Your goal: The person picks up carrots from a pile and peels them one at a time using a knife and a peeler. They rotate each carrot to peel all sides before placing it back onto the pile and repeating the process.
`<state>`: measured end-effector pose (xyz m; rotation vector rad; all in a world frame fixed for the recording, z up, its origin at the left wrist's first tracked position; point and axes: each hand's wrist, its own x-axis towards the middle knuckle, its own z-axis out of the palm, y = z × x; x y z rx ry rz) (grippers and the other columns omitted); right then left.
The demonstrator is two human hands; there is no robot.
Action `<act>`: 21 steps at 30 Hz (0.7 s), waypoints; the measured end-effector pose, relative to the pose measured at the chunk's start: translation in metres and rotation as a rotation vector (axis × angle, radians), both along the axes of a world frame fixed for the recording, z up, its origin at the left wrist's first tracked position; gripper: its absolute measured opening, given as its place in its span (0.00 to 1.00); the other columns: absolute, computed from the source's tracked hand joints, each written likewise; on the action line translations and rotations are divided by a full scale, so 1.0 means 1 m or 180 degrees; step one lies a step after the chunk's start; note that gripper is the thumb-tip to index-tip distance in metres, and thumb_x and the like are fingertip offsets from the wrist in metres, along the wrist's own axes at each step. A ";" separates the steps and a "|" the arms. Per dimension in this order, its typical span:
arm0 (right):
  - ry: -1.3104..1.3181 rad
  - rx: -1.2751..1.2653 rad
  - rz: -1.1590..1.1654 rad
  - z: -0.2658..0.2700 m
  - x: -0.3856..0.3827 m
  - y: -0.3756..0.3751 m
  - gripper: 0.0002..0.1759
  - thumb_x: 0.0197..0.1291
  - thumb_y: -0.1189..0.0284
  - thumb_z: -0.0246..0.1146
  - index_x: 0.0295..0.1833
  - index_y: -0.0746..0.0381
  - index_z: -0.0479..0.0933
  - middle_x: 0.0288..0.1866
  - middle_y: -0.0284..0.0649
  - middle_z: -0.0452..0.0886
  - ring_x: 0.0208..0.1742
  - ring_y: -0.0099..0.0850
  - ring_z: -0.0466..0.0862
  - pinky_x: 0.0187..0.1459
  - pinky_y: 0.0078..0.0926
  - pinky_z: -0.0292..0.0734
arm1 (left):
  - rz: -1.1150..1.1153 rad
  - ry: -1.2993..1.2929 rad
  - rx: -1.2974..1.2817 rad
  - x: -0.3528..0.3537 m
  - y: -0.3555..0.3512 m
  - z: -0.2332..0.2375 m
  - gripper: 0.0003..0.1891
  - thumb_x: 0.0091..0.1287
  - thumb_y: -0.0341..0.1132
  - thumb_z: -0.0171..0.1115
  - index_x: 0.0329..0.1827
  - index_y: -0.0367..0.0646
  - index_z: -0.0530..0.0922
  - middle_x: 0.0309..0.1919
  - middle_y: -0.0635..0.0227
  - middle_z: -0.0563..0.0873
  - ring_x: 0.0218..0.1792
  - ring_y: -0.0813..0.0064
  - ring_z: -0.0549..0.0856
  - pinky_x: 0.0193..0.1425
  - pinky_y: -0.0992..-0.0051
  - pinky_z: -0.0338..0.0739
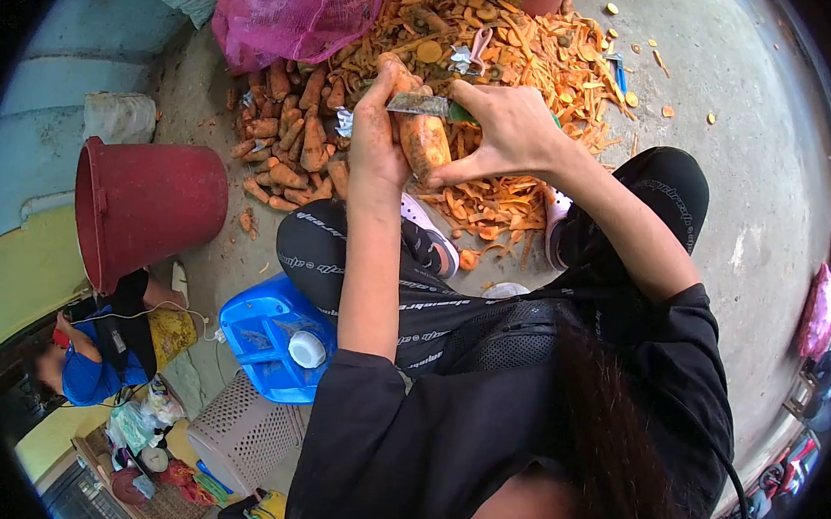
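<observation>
My left hand (377, 135) is closed around a thick carrot (425, 146), which points down toward me. Part of its skin is brown and rough, and part is bare orange. In my right hand (512, 128) is a peeler (417, 104) with a flat metal blade and a green handle, mostly hidden by my fingers. The blade lies across the carrot's upper part, and my right thumb touches its lower end. Below my hands spreads a heap of orange peelings (497, 203). To the left lies a pile of unpeeled carrots (287, 139).
A pink mesh sack (295, 21) stands behind the carrots. A red bucket (154, 203) lies tipped at left, near a blue plastic jug (269, 338) and a perforated basket (241, 433). Another person in blue (106, 356) sits far left. Carrot bits dot the concrete floor (757, 148).
</observation>
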<state>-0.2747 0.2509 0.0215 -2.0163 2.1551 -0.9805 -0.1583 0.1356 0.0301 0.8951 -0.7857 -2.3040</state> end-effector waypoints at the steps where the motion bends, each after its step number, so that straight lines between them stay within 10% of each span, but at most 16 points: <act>1: -0.0009 0.0017 -0.0007 0.000 0.001 0.000 0.50 0.28 0.23 0.60 0.28 0.65 0.68 0.16 0.43 0.74 0.19 0.38 0.79 0.19 0.34 0.69 | -0.0004 0.0001 -0.0024 0.000 0.000 0.001 0.11 0.67 0.41 0.58 0.41 0.42 0.74 0.31 0.67 0.78 0.33 0.75 0.79 0.38 0.74 0.77; 21: 0.0060 0.0375 0.0042 -0.008 0.007 -0.001 0.47 0.35 0.21 0.53 0.24 0.62 0.68 0.09 0.41 0.69 0.11 0.37 0.74 0.15 0.35 0.67 | -0.0011 0.0118 0.0138 0.005 -0.004 -0.010 0.12 0.64 0.39 0.62 0.44 0.41 0.74 0.32 0.62 0.80 0.33 0.69 0.82 0.38 0.71 0.80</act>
